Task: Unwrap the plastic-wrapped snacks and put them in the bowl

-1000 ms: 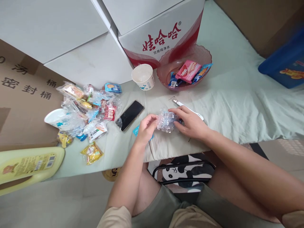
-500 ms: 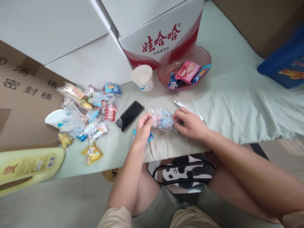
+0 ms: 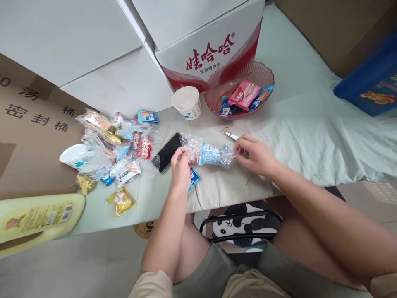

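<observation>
Between my hands stretches a see-through plastic bag [image 3: 228, 158] with a light-blue snack packet [image 3: 208, 154] and something reddish inside. My left hand [image 3: 180, 165] pinches the bag's left end. At the opposite end, my right hand [image 3: 252, 152] has its fingertips closed on the plastic. A blue snack packet [image 3: 194, 179] lies on the cloth beside my left hand, partly covered by it. Behind my right hand rests a white pen-like tool [image 3: 231, 135], mostly hidden. A black phone [image 3: 169, 151] lies flat just left of the bag, its upper corner under the plastic.
A pink ribbed bowl [image 3: 214, 89] holds several snack packets near a white paper cup [image 3: 186, 103]. To the left lies a pile of wrapped snacks [image 3: 124, 140] with a tipped paper cup [image 3: 71, 155]. White cartons [image 3: 118, 78] stand behind; a yellow jug [image 3: 40, 215] is front left.
The bag has been drawn out longer between my hands. My left hand moved left toward the phone, my right hand slightly right. More of the blue packet beneath shows.
</observation>
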Demonstrator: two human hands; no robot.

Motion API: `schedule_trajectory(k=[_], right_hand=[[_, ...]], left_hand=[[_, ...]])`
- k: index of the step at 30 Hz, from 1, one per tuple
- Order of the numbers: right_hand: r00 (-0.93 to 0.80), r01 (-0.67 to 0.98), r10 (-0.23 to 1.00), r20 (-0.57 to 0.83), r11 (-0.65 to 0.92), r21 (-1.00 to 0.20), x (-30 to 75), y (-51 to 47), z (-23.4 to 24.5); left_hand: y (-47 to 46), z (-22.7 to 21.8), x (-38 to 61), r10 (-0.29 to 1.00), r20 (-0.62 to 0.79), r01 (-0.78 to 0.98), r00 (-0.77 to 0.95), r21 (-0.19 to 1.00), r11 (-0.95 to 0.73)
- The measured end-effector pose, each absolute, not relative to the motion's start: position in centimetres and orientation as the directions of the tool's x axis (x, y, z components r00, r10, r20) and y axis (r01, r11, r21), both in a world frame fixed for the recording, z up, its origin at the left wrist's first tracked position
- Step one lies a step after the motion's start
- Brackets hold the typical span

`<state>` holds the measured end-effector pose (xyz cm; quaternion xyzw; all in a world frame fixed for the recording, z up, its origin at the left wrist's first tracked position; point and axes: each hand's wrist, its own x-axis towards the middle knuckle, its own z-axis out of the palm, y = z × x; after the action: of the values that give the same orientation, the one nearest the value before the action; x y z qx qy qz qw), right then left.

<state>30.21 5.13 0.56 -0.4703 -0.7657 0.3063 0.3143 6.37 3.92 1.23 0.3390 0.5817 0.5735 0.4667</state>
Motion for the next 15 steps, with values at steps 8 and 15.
schedule_trajectory(k=[8, 15], right_hand=[[-0.239, 0.536, 0.864, 0.443, 0.498, -0.682, 30.1, 4.4, 1.4], [-0.589, 0.638, 0.75, 0.3, 0.66, -0.396, 27.7, 3.7, 0.5]], left_hand=[[3.9, 1.3, 6.2, 0.94, -0.198, -0.148, -0.279, 0.976, 0.162], [3.6, 1.6, 6.4, 0.962, -0.171, -0.166, -0.212, 0.976, 0.137]])
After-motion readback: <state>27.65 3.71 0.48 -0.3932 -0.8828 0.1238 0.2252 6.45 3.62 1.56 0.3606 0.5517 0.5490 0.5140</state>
